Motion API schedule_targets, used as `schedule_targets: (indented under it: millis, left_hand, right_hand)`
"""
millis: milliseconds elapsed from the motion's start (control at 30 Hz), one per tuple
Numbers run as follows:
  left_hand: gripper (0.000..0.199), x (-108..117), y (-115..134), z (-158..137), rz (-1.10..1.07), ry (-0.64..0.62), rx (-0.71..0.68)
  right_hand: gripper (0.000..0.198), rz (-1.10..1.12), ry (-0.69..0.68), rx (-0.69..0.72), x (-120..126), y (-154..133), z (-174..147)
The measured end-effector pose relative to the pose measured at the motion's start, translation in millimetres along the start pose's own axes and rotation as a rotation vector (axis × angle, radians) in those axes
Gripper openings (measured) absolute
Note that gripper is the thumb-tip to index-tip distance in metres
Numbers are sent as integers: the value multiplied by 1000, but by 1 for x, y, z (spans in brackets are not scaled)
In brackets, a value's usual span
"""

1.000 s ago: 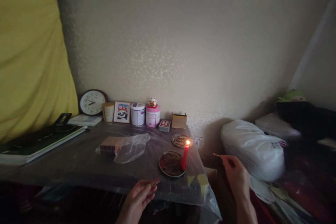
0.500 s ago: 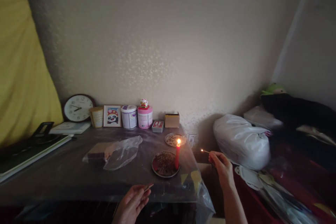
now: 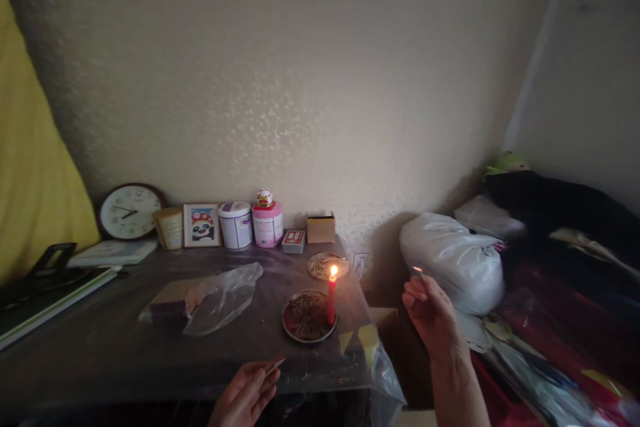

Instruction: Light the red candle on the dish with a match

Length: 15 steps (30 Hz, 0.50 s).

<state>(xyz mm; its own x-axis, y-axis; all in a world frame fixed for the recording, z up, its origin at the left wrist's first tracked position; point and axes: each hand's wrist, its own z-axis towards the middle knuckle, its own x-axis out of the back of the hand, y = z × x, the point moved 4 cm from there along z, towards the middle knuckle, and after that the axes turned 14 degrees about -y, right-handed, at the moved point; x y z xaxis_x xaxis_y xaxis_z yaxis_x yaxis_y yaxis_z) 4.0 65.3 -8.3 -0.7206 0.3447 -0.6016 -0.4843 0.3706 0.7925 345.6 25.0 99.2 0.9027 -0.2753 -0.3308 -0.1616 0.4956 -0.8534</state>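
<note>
A lit red candle stands on a round metal dish near the right end of a plastic-covered table. My right hand is raised to the right of the table, off its edge, pinching a thin stick whose tip shows above my fingers. My left hand hovers at the table's front edge, fingers closed on a small thin stick-like item. What exactly that item is cannot be made out.
A second small dish sits behind the candle. Along the wall stand a clock, a panda picture, two tins, a small box. A clear bag over a block lies mid-table. A white bag and bedding are right.
My right hand has lifted and turned, bringing the stick from pointing left toward the candle to upright by my fingers. The view has panned right. My left hand stays low at the table edge.
</note>
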Motion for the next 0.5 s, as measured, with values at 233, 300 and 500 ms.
schedule_targets:
  millis: [233, 300, 500]
  left_hand:
    - [36, 2, -2, 1, -23, 21, -1]
    - [36, 1, -1, 1, -21, 21, 7]
    - [35, -1, -1, -2, -25, 19, -1]
  right_hand:
    - [16, -297, -16, -31, -1, -8, -5]
    - [19, -231, -52, -20, -3, -13, -7]
    - [31, -537, -26, -61, 13, 4, -9]
